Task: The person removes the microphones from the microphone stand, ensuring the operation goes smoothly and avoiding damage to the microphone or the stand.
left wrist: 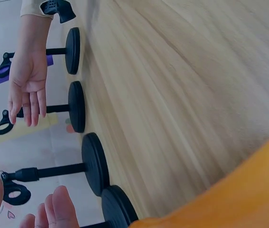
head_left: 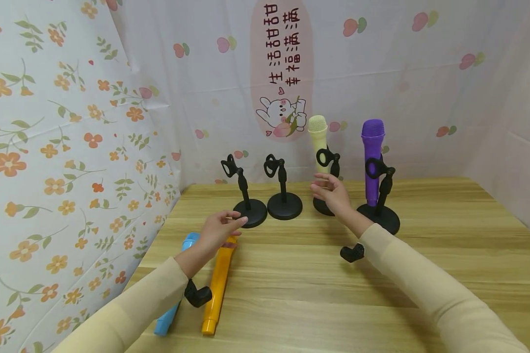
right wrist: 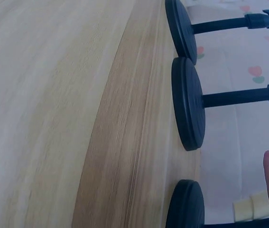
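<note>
My left hand hovers over the head end of an orange microphone, fingers loosely bent and holding nothing. Beside it lies a blue microphone, partly hidden by the left forearm. In front of the yellow microphone is my right hand; the left wrist view shows its fingers extended with nothing gripped. The yellow microphone stands upright in a black stand. A purple microphone is upright in the rightmost stand.
Two black desk stands with bare clips, the leftmost stand and its neighbor stand, are near the table's back edge. A patterned cloth hangs behind the wooden table; floral cloth covers the left side.
</note>
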`<state>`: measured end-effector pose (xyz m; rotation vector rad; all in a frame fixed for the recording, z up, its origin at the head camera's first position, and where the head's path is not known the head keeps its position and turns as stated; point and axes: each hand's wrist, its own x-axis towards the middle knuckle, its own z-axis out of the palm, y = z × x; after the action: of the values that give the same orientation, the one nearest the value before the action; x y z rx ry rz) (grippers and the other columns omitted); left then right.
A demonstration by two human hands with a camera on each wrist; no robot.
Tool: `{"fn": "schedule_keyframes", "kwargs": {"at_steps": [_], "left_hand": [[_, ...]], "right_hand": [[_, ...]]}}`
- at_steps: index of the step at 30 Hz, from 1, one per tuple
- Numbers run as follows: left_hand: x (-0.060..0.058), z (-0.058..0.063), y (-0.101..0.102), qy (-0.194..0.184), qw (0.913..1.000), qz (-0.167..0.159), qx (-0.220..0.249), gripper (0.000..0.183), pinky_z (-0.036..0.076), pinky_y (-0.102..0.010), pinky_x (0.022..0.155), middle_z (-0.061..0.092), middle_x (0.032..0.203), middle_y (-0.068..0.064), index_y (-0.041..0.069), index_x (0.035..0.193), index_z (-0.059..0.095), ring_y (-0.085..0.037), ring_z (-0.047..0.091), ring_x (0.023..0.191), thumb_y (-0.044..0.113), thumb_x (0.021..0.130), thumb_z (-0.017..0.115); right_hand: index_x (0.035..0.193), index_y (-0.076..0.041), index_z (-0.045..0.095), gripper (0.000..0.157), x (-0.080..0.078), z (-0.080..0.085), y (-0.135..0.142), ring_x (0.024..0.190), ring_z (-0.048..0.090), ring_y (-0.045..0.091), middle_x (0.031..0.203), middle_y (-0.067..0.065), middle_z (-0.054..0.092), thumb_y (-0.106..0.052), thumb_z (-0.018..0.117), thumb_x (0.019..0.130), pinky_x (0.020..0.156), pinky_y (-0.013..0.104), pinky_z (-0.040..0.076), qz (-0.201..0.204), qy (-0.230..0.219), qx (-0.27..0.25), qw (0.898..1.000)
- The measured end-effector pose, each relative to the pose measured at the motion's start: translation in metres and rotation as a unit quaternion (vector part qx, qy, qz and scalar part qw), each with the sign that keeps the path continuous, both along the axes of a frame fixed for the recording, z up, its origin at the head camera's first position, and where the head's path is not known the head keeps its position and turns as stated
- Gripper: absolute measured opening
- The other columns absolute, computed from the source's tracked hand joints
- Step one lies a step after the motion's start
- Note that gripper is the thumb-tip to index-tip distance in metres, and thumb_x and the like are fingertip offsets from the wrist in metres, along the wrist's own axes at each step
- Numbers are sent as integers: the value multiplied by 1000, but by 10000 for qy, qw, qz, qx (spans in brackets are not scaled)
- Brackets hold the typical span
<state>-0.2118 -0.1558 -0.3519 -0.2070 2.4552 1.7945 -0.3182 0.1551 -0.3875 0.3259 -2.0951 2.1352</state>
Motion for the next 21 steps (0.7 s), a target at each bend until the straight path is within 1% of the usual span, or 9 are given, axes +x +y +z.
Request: {"fn": "schedule_keyframes", "kwargs": {"at_steps": [2,4,6,10,12,18,21], "left_hand": [[-1,2,4,37,10000,-50,32,47,58,-46,72,63,107,-12,8,125,60,-32,65,98,33,87,74],[-2,4,9,70,9999,-106,77,45,57,-47,72,63,106,-12,8,124,60,-31,65,97,31,88,74],[-3,6,12,104,9997,-184,129,46,58,-47,71,63,105,-11,7,125,60,-32,64,98,30,88,74],[-7,8,22,155,9992,-280,243,43,58,-43,69,63,104,-10,8,124,60,-33,64,100,29,88,74],[-10,9,27,220,9987,-332,307,42,58,-43,69,64,104,-10,9,123,61,-32,64,99,28,89,73],[-16,12,40,516,9968,-491,350,40,57,-44,74,63,104,-11,8,124,61,-30,64,98,26,90,72],[-18,14,47,651,9955,-559,408,40,58,-43,73,64,104,-11,8,124,61,-31,64,98,25,90,72]], "right_hand": [[136,0,49,45,0,0,4,100,62,16,127,28,53,-12,64,95,94,42,49,-33,-5,-67,10000],[137,0,47,46,2,0,7,99,62,15,127,27,53,-12,64,95,94,41,49,-100,-29,-141,9998],[138,0,47,47,3,0,10,98,62,14,122,22,56,-12,63,96,95,41,48,-193,-27,-149,9997],[139,-2,47,47,7,0,16,103,62,21,112,8,59,-14,63,96,95,41,48,-435,-12,-38,9990],[139,-3,48,47,9,0,19,105,61,22,111,5,58,-14,63,96,95,40,48,-514,-19,-7,9987],[139,-2,47,48,12,-1,26,103,60,16,119,12,57,-17,63,96,96,40,47,-718,17,63,9974],[139,-3,47,48,13,-3,28,101,60,14,120,14,57,-18,63,96,95,37,49,-817,44,124,9966]]}}
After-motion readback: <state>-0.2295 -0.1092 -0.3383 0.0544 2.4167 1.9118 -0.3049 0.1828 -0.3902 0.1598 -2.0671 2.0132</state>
